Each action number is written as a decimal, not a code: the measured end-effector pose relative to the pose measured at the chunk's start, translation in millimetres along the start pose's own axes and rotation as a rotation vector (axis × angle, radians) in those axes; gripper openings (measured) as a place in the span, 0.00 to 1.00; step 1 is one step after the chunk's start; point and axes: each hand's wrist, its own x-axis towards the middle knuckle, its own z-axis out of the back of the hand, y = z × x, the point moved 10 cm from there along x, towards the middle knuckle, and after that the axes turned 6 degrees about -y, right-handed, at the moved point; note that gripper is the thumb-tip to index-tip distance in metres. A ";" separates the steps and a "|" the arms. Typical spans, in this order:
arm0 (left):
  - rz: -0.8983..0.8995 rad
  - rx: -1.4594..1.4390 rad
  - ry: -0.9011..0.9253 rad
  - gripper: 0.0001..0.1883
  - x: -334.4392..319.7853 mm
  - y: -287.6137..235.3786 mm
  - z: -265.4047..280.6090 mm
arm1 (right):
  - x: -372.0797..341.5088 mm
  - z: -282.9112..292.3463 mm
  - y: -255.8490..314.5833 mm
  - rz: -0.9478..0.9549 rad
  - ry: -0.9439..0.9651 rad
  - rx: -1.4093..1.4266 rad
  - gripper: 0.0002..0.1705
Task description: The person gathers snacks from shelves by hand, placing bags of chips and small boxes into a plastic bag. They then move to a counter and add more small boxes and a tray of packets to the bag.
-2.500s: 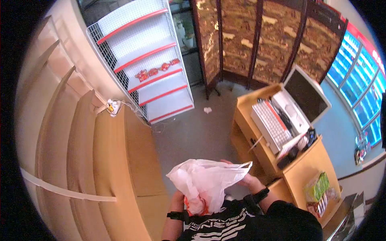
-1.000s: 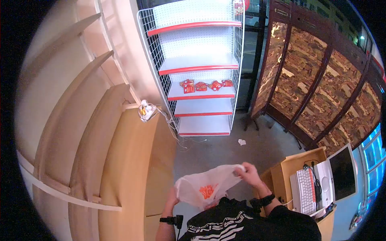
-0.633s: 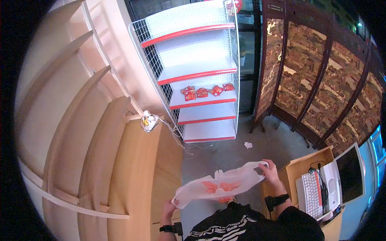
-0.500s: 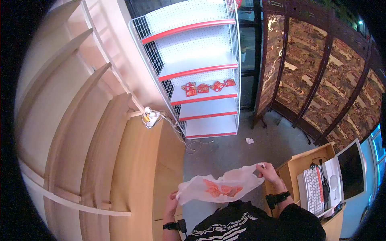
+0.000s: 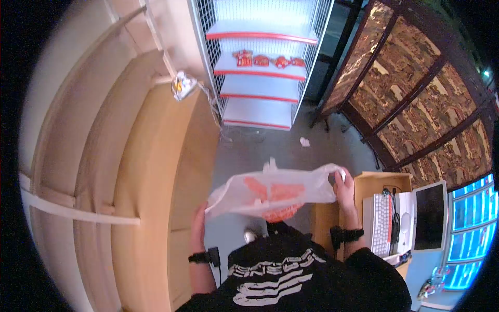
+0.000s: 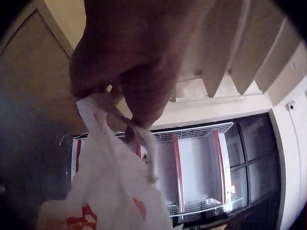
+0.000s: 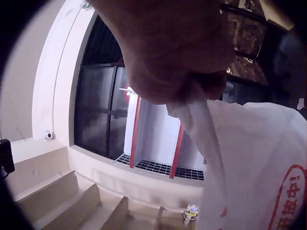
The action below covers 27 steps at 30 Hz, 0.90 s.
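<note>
Four red-edged shelves (image 5: 260,88): beyond the left hand (image 5: 199,218) and right hand (image 5: 344,190).
White bag (image 5: 269,193): between the hands, each gripping one end; spreading seems done, letting go not yet.
Red packets (image 5: 261,61): ahead of both hands, on one shelf.

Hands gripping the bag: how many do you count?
2: the left hand grips the left end of the bag, the right hand its right end. Neither is hidden.
</note>
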 end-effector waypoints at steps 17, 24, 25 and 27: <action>-0.240 0.012 0.396 0.22 -47.0 -9.8 -47.0 | -21.1 -48.5 3.1 -0.192 0.243 0.138 0.23; -0.147 0.668 0.169 0.23 -33.2 37.1 -66.1 | -29.9 -66.3 -27.6 -0.111 0.386 0.034 0.23; -0.135 0.591 0.146 0.22 -18.7 54.7 -53.9 | -26.8 -60.4 -43.2 -0.145 0.382 0.056 0.24; -0.106 0.432 0.094 0.21 -2.1 79.6 -26.0 | -18.0 -26.8 -99.2 -0.262 0.377 -0.255 0.27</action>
